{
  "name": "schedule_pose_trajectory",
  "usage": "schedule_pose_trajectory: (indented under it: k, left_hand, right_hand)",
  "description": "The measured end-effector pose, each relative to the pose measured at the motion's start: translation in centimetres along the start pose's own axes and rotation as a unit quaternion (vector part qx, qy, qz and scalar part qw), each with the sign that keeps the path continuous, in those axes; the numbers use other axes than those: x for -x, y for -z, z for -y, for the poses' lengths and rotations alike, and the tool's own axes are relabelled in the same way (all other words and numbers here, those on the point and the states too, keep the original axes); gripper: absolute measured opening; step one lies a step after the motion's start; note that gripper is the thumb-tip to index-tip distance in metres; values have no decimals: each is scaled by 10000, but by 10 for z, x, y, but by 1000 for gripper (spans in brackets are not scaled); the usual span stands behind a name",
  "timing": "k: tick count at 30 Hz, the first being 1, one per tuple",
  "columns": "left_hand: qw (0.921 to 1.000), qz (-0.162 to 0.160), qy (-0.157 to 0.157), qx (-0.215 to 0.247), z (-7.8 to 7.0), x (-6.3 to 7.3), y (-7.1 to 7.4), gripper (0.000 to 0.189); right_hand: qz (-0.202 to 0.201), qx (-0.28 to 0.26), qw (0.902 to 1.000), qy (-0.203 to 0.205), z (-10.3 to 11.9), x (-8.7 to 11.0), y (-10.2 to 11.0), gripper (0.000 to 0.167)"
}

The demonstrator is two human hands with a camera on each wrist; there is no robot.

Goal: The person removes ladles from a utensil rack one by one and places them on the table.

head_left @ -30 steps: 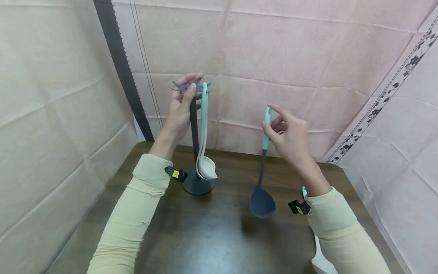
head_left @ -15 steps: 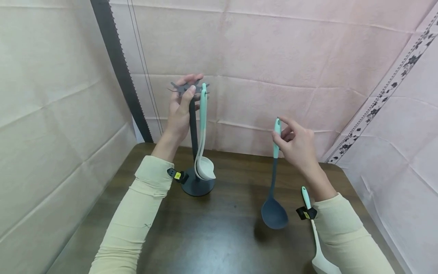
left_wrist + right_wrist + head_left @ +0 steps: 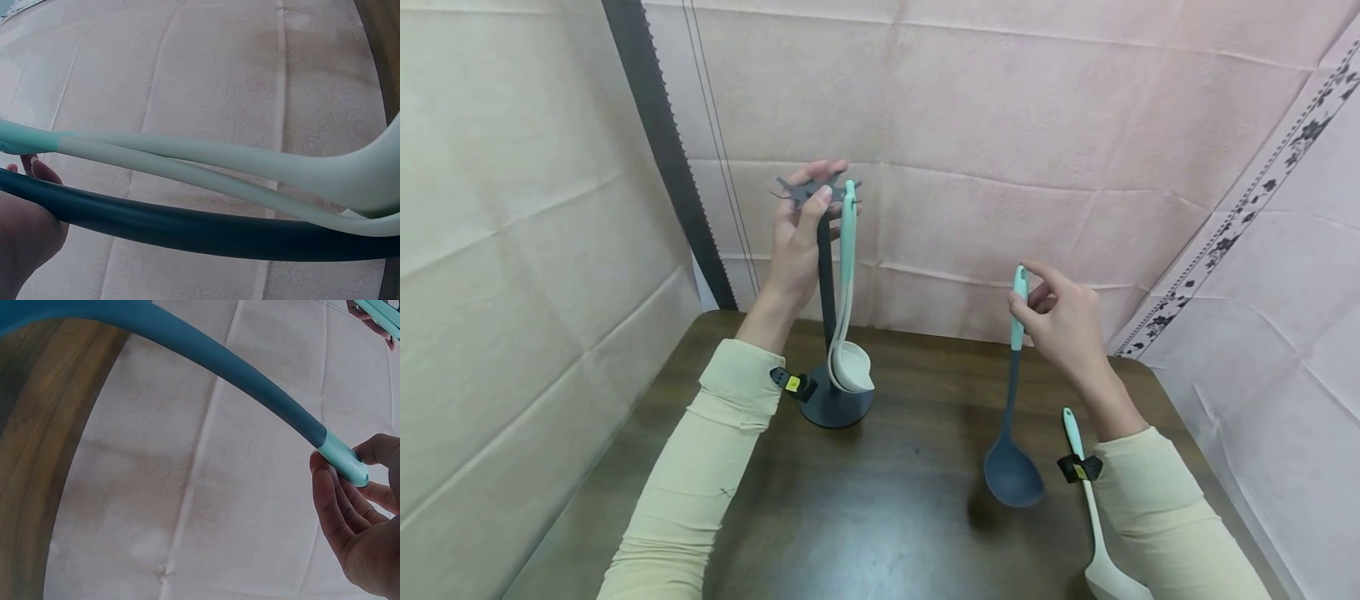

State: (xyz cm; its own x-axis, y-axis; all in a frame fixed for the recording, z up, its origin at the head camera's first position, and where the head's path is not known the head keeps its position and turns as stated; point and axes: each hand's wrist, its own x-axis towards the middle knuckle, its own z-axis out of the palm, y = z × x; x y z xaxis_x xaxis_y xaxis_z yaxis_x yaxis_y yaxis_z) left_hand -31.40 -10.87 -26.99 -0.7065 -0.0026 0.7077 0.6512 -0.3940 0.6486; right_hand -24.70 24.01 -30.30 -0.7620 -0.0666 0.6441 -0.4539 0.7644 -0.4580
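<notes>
In the head view my left hand (image 3: pixel 795 250) grips the hooked top of a dark utensil stand (image 3: pixel 826 287), thumb on the hooks. White utensils with mint handles (image 3: pixel 847 242) hang from its right side, at least one a white ladle (image 3: pixel 854 368); another lies partly hidden behind it. Over to the right, my right hand (image 3: pixel 1070 327) pinches the mint handle of a dark blue ladle (image 3: pixel 1015 477) near its upper end. That ladle hangs bowl-down, its shadow on the table below. The right wrist view shows thumb and fingers around the handle end (image 3: pixel 347 464).
A white utensil with a mint handle and a broad, turner-like end (image 3: pixel 1108 575) lies on the brown table (image 3: pixel 910 517), partly under my right wrist and cut off by the frame. Pale cloth walls (image 3: pixel 962 108) enclose the table behind and at both sides.
My right hand has moved right and lower with the blue ladle, uncovering more of the white utensil on the table. My left hand stays at the stand's top.
</notes>
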Motion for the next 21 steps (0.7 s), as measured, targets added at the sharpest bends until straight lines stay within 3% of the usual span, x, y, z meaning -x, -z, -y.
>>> schedule_pose_trajectory:
  k: [10,21]
  left_hand:
    - [9999,1,-57,-115,0,1,-1,41]
    - [9998,-3,-5,-216,0,1,0,40]
  right_hand:
    - [379,-87,9988,-301,-7,2,2,48]
    - [563,200,9969,-518,-21,6,1,47]
